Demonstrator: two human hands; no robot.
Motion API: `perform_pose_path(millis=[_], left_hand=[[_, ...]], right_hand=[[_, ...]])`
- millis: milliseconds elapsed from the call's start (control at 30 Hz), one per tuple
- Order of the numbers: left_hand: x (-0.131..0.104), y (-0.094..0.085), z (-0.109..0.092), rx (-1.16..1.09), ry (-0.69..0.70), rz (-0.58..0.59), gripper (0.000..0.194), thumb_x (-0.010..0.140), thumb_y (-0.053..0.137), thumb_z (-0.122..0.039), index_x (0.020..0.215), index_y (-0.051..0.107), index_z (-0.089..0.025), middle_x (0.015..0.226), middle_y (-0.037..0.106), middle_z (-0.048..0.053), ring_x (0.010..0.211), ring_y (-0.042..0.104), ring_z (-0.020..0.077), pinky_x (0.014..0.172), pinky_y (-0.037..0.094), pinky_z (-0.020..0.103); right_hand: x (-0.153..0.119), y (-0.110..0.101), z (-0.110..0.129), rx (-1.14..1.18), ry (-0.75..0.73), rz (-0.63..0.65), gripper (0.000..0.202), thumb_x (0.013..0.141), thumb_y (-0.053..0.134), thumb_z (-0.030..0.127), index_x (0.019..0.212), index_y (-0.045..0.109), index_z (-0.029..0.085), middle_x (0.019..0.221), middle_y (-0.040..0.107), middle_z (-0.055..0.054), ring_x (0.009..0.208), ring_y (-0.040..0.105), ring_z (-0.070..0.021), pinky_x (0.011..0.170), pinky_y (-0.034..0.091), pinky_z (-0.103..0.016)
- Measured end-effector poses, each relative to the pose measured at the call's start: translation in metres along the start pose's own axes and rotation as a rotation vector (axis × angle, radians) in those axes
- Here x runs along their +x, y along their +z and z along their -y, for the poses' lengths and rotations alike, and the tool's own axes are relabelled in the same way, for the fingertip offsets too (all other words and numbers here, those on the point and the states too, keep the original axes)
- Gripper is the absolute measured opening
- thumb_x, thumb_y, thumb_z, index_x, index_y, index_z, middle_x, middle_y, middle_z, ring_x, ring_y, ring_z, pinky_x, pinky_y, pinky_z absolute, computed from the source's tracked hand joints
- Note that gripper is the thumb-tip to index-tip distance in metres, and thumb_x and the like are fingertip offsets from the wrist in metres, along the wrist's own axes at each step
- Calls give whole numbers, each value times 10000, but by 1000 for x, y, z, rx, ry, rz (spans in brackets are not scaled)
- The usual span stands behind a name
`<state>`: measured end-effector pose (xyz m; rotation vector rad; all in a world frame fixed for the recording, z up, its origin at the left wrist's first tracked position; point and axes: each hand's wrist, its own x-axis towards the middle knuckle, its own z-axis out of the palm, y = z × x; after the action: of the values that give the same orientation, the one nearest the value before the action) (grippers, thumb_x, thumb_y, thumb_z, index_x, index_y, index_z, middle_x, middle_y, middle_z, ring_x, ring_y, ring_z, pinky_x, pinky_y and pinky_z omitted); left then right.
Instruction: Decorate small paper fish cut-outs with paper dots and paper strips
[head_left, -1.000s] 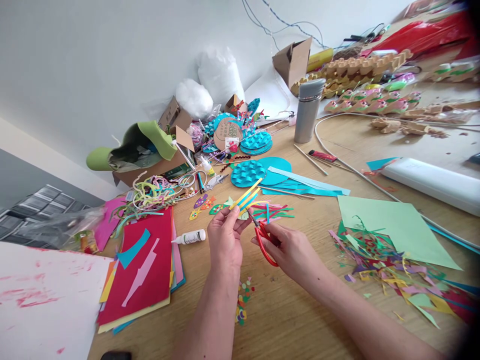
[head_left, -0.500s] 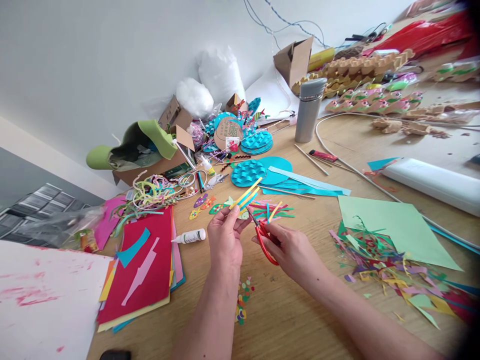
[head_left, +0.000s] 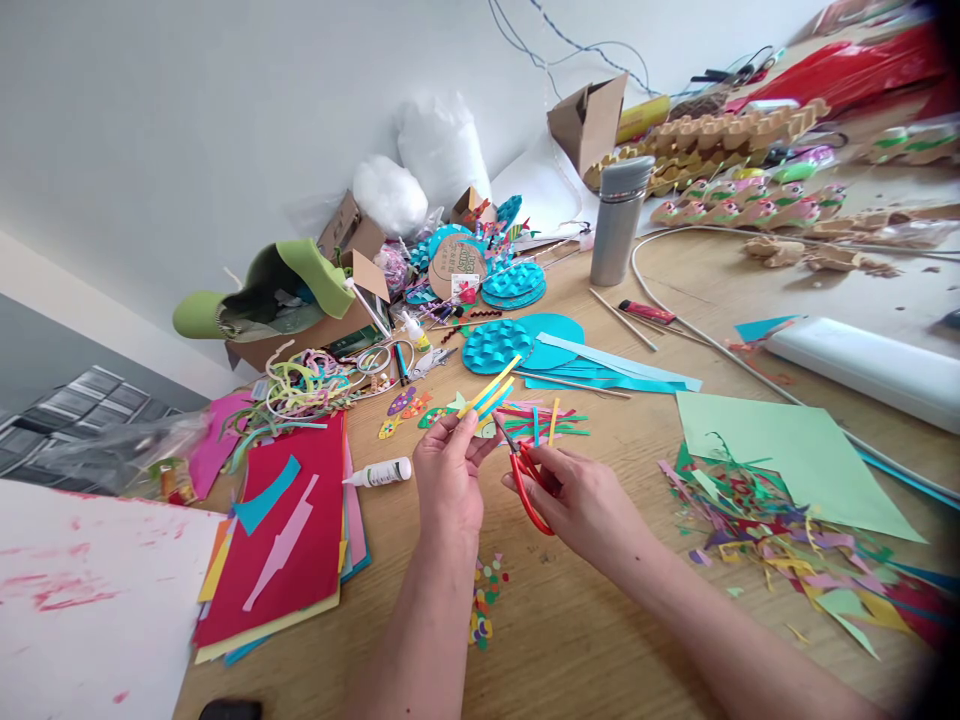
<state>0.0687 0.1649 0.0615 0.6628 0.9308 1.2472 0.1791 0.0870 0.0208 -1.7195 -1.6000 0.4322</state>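
While paper dots [head_left: 484,605] lie nearest us, our left hand [head_left: 451,475] pinches yellow and blue strips [head_left: 489,388] between thumb and fingers, our right hand [head_left: 574,490] gripping red scissors [head_left: 519,468], fingers wrapped round the handles. Glue bottle [head_left: 384,473] sits left of our hands; loose strips [head_left: 554,422] clutter the spot behind the scissors, then blue discs [head_left: 495,346], then grey tumbler [head_left: 616,235].

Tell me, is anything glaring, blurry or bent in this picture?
In the head view, light looks soft, with a pale sheen on the table at right; the head view shows the far red sheet softly, the red scissors more crisply; the head view's right corners go dark, and its scene leans.
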Motion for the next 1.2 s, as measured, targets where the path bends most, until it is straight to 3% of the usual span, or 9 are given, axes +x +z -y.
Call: perform_pose_path(millis=[467, 1200], left_hand=[[0, 0, 2, 28, 7, 1, 336, 504, 855, -223, 686, 585, -142, 675, 677, -15, 607, 695, 154, 643, 585, 286], [0, -2, 4, 98, 62, 3, 316, 517, 855, -266, 692, 622, -141, 695, 685, -3, 621, 692, 172, 696, 575, 340]], right_hand=[[0, -1, 0, -33, -6, -12, 240, 907, 506, 393, 834, 615, 193, 642, 578, -5, 551, 506, -137, 553, 323, -238], [1, -3, -1, -106, 20, 13, 226, 916, 486, 358, 905, 650, 202, 707, 638, -28, 621, 574, -162, 589, 359, -250]])
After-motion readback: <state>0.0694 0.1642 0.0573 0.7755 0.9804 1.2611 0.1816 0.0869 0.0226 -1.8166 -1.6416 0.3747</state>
